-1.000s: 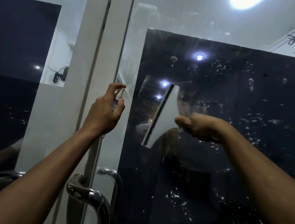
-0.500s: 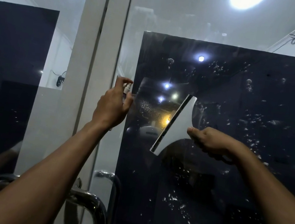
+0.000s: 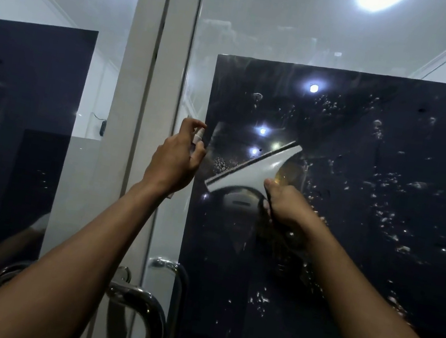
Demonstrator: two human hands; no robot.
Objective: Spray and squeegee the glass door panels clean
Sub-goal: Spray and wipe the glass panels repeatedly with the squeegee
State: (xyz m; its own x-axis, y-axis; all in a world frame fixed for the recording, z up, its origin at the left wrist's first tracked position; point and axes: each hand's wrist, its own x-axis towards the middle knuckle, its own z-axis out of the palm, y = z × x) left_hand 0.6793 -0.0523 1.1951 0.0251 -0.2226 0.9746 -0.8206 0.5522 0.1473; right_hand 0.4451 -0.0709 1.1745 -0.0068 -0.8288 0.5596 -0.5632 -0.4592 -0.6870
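The right glass door panel [image 3: 392, 173] fills the view, dark behind and speckled with droplets. My left hand [image 3: 174, 160] grips a small spray bottle [image 3: 198, 138] near the panel's left edge, index finger curled over its top. A fresh patch of droplets [image 3: 224, 164] sits on the glass just right of the bottle. My right hand [image 3: 288, 206] grips the handle of a grey squeegee [image 3: 257, 168], whose black rubber blade lies diagonally, tilted up to the right, close against the glass. The handle is hidden in my fist.
A white door frame post [image 3: 151, 97] stands left of the panel, with the left glass panel [image 3: 15, 134] beyond it. Chrome pull handles [image 3: 145, 309] curve out at the bottom between my forearms. Ceiling lights reflect in the glass above.
The squeegee blade has swung from nearly upright to a diagonal slant, and my right hand dropped lower. My left hand with the bottle shifted right toward the panel; droplets appeared beside it.
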